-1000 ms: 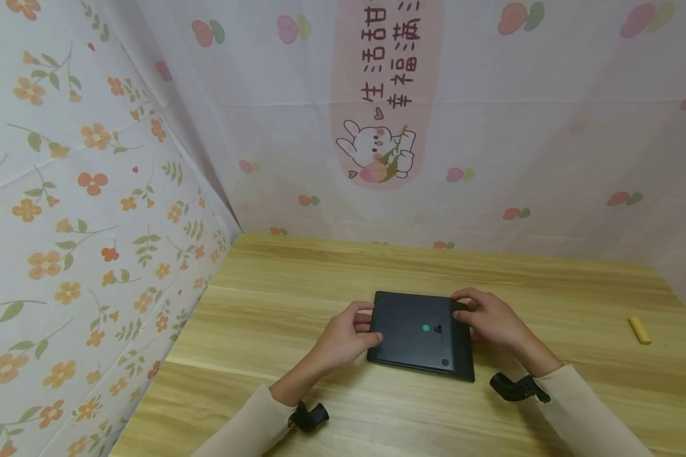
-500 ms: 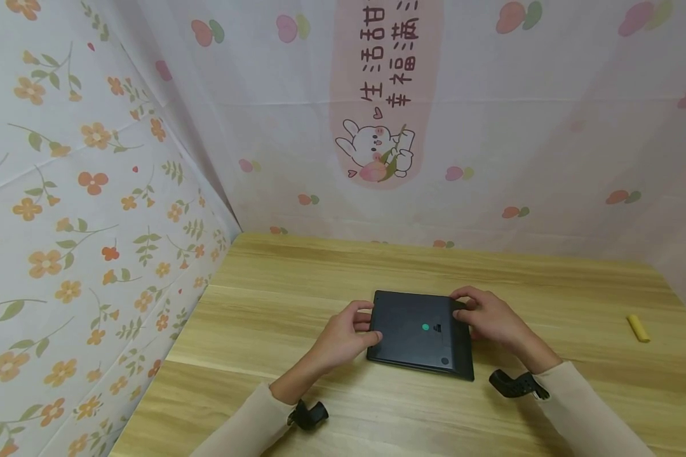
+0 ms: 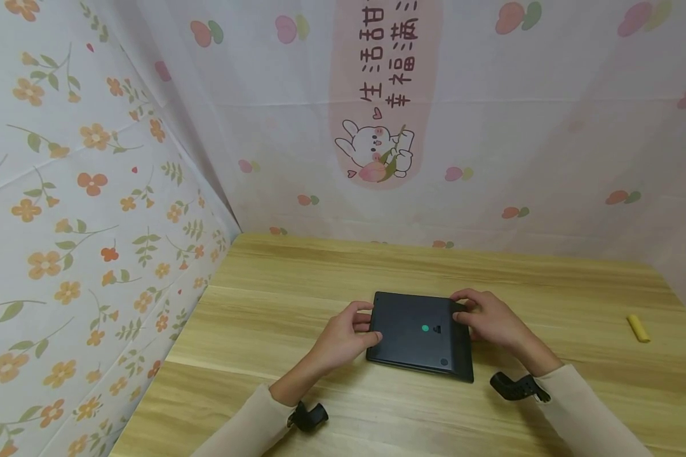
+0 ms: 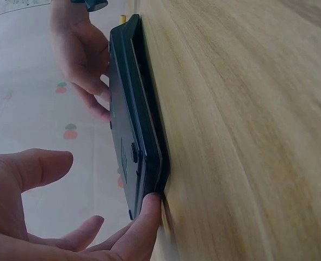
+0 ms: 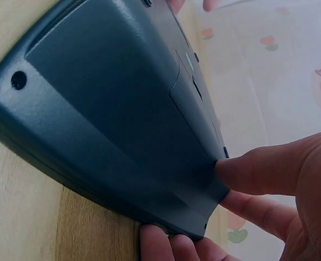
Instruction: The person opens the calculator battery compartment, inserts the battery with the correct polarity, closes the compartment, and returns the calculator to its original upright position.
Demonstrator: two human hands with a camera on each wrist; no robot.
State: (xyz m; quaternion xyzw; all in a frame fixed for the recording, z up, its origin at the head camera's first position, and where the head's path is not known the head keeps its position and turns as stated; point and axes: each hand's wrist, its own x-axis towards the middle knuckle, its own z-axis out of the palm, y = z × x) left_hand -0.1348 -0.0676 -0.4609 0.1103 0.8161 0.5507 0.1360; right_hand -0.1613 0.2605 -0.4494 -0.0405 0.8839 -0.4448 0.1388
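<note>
A black desktop calculator (image 3: 406, 330) lies back side up on the wooden table (image 3: 297, 285), with a round green sticker and a battery cover showing. At its left edge is my left hand (image 3: 345, 333); in the left wrist view a fingertip (image 4: 149, 209) touches the side close to the table, while the thumb (image 4: 51, 166) stands apart from the casing. My right hand (image 3: 494, 317) pinches the far right corner. The right wrist view has the thumb (image 5: 242, 171) against the calculator's back and other fingers (image 5: 158, 244) at its edge. The keys face down, hidden.
A small yellow cylinder (image 3: 639, 329) lies at the right of the table. Printed cloth (image 3: 491, 127) hangs behind the table, and floral cloth (image 3: 91, 254) on the left. Each wrist carries a black camera mount (image 3: 517, 386).
</note>
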